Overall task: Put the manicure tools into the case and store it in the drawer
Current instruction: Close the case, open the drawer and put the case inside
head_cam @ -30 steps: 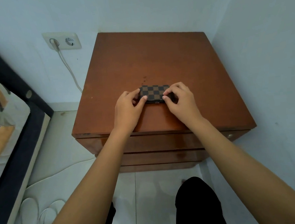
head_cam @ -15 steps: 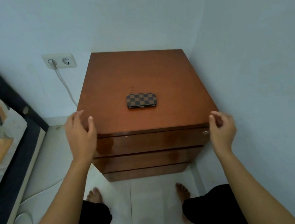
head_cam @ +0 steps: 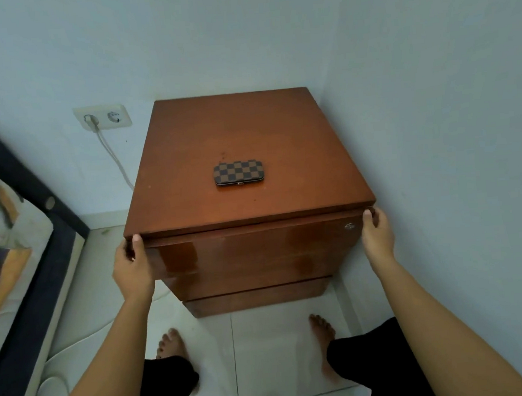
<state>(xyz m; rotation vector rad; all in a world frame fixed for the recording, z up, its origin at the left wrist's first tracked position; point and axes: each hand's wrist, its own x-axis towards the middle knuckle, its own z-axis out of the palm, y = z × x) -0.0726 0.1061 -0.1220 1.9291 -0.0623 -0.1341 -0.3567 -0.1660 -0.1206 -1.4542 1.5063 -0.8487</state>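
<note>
A closed brown checkered manicure case (head_cam: 238, 172) lies flat in the middle of the wooden nightstand's top (head_cam: 186, 141). No loose tools show. My left hand (head_cam: 132, 264) grips the left end of the top drawer front (head_cam: 251, 248), thumb just under the top's edge. At the drawer's right end my right hand (head_cam: 376, 232) holds on, fingers curled around the side beside a small metal lock (head_cam: 349, 226). The drawer front appears to stick out a little from the cabinet.
A lower drawer and a base panel (head_cam: 255, 298) sit below. A wall stands close on the right. A wall socket (head_cam: 102, 117) with a white cable hangs at the left. A bed (head_cam: 14, 248) borders the left side. My bare feet stand on white floor tiles.
Both hands left the case on the top and dropped to the two ends of the top drawer front. My view has pulled back and down.
</note>
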